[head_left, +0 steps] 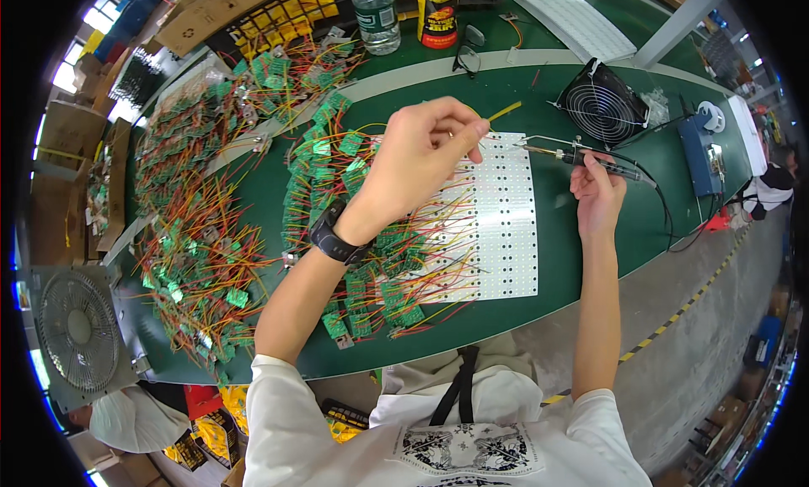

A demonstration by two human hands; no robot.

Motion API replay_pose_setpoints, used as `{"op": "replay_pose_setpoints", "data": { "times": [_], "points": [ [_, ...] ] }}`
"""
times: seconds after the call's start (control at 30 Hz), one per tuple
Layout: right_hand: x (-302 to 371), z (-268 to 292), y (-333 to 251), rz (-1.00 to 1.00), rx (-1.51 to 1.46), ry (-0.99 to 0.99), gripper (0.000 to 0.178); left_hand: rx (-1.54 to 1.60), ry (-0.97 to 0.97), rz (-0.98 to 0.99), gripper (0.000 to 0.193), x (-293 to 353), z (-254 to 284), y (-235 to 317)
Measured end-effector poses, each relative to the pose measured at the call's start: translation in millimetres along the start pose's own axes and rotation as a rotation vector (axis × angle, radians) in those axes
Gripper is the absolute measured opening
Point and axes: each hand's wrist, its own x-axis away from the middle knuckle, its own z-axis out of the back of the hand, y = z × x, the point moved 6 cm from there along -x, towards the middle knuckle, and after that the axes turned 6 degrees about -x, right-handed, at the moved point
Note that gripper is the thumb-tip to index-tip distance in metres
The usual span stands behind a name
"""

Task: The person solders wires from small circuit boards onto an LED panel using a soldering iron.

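Observation:
My left hand (421,154), with a black watch on its wrist, is closed in a pinch above the upper part of a white panel of small dots (507,234). A thin yellow strip (506,110) sticks out past its thumb and forefinger; its exact kind is unclear. My right hand (597,192) grips a soldering iron (625,168) by its dark handle, a thin metal guide tube running alongside. The iron's tip points left, over the panel's upper right edge. Small green circuit boards (404,314) with red and yellow wires lie in rows across the panel's left part.
Heaped wired circuit boards (198,259) cover the table's left. A black fan (602,104) and a blue soldering unit (704,154) stand at the right, cables trailing from the iron. At the back are a water bottle (376,19), a dark can (438,15), glasses (468,53) and white panels (577,25).

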Motion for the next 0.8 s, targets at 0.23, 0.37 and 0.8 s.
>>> {"op": "replay_pose_setpoints", "data": {
  "times": [0.23, 0.37, 0.8],
  "points": [
    [0, -2, 2, 0.019, 0.046, 0.050, 0.023, -0.692, 0.053, -0.255, 0.012, -13, -15, -44],
    [-1, -2, 2, 0.070, 0.077, 0.065, 0.024, -0.765, 0.029, -0.234, 0.011, -15, -19, -54],
    [-12, -8, 12, 0.019, 0.098, -0.038, 0.022, -1.085, 0.002, -0.370, 0.006, -17, -34, -58]
  ]
}}
